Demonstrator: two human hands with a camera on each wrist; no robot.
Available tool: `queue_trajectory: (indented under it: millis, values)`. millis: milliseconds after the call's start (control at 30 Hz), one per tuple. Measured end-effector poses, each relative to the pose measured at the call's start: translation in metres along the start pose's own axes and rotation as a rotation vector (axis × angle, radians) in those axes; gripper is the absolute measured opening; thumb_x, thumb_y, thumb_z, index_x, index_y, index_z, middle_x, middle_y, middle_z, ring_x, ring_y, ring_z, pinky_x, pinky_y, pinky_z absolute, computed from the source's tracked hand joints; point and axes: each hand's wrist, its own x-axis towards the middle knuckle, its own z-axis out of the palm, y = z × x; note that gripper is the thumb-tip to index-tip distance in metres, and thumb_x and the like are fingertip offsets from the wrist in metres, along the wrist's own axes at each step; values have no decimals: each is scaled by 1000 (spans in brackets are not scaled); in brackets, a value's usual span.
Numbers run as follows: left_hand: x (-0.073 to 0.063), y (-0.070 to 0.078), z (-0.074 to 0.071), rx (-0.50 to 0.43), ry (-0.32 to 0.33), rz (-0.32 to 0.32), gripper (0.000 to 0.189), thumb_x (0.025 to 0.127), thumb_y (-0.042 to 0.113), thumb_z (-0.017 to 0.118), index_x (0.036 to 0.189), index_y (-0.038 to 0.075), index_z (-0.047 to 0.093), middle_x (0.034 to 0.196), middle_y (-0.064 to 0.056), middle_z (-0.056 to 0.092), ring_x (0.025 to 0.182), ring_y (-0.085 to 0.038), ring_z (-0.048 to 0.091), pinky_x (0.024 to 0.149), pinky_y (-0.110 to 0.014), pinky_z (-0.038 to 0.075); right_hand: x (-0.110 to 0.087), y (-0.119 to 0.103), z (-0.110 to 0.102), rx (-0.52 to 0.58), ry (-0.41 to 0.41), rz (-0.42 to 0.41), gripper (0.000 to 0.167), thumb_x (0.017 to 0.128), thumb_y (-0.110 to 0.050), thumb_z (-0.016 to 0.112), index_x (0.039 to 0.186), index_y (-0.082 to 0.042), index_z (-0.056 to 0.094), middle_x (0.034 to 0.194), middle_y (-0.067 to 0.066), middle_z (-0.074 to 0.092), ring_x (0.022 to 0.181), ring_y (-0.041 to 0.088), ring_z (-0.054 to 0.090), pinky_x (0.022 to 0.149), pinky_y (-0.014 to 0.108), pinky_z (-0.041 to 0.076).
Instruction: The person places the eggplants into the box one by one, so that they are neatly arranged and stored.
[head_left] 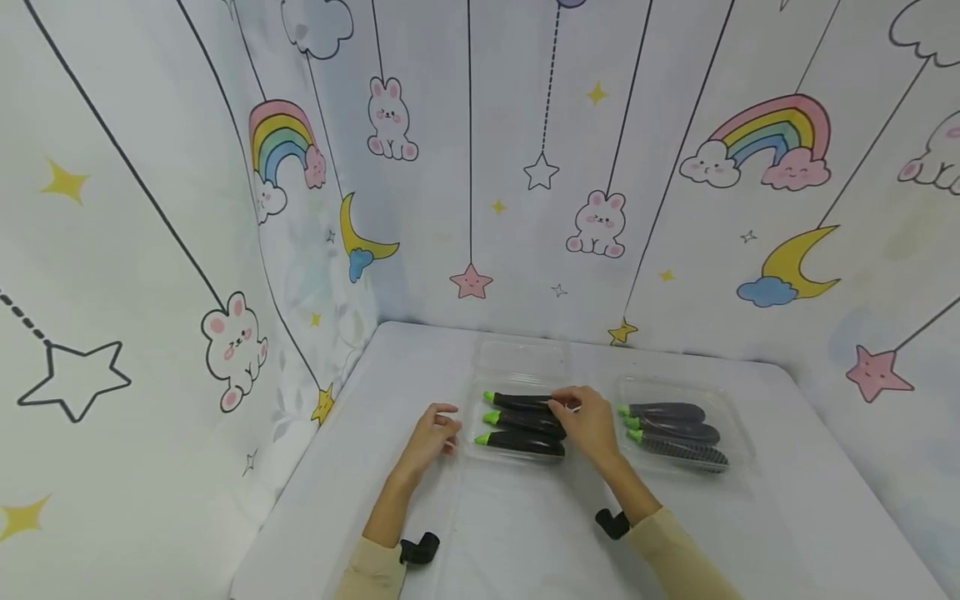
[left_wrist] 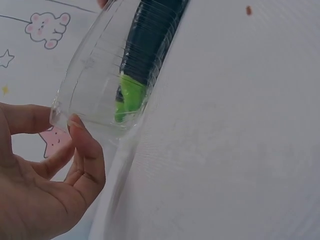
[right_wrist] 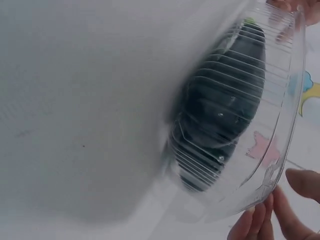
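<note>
A clear plastic box (head_left: 517, 460) stands mid-table with its lid (head_left: 523, 358) folded back. Three dark eggplants (head_left: 525, 443) with bright green stems lie side by side in it, stems to the left. My left hand (head_left: 432, 433) is at the box's left side; in the left wrist view its fingertips (left_wrist: 77, 125) pinch the corner of the rim. At the opposite end, my right hand (head_left: 588, 421) holds the rim corner between thumb and fingers, the thumb (right_wrist: 302, 182) on the outer side. The ribbed wall blurs the eggplants (right_wrist: 225, 95) in the right wrist view.
To the right, a second clear plastic box (head_left: 738, 454) contains three more eggplants (head_left: 678, 432), stems also leftward. Both boxes are on a white-covered table (head_left: 510, 533). A curtain (head_left: 525, 233) printed with rabbits, stars and rainbows hangs behind and at the sides.
</note>
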Motion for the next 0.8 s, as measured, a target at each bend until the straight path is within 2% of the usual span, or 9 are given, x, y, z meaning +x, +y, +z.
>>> queue_trajectory:
  millis: [133, 267, 400, 533, 667, 800]
  values:
    - [6, 3, -3, 41, 18, -6, 40, 105, 14, 60, 140, -4, 51, 109, -15, 57, 88, -26, 64, 71, -30, 58, 6, 1, -2, 26, 37, 65, 25, 94, -11, 76, 117, -1, 75, 104, 16, 71, 93, 32, 69, 81, 47, 59]
    - [13, 15, -10, 83, 22, -8, 40, 106, 15, 59, 140, -4, 52, 112, -17, 58, 97, -33, 66, 79, -36, 60, 13, 5, -3, 20, 40, 129, 32, 97, -4, 62, 127, 6, 67, 118, 26, 65, 107, 41, 66, 92, 54, 56]
    - [26, 30, -15, 107, 16, 7, 38, 106, 15, 58, 139, -2, 54, 116, -19, 59, 107, -41, 64, 86, -41, 60, 22, 8, -6, 4, -23, 208, 39, 101, -3, 50, 137, 11, 57, 129, 32, 60, 118, 47, 61, 101, 60, 49]
    - [43, 39, -14, 118, 9, 14, 35, 106, 12, 56, 138, -2, 56, 122, -24, 59, 114, -43, 62, 92, -45, 59, 32, 12, -9, -36, -121, 284, 46, 102, -7, 44, 143, 13, 50, 136, 34, 57, 126, 50, 57, 107, 61, 46]
    - [58, 42, -10, 115, -16, 5, 39, 105, 8, 52, 142, -6, 53, 132, -31, 56, 122, -45, 57, 101, -51, 54, 42, 18, -10, -66, -182, 346, 49, 103, -11, 42, 146, 13, 45, 141, 35, 55, 132, 51, 52, 111, 60, 43]
    - [69, 41, -4, 120, -22, -11, 45, 104, 8, 51, 146, -9, 48, 136, -33, 55, 124, -45, 57, 103, -51, 54, 47, 24, -9, -57, -216, 395, 51, 104, -14, 43, 147, 13, 44, 143, 35, 53, 135, 50, 49, 113, 60, 41]
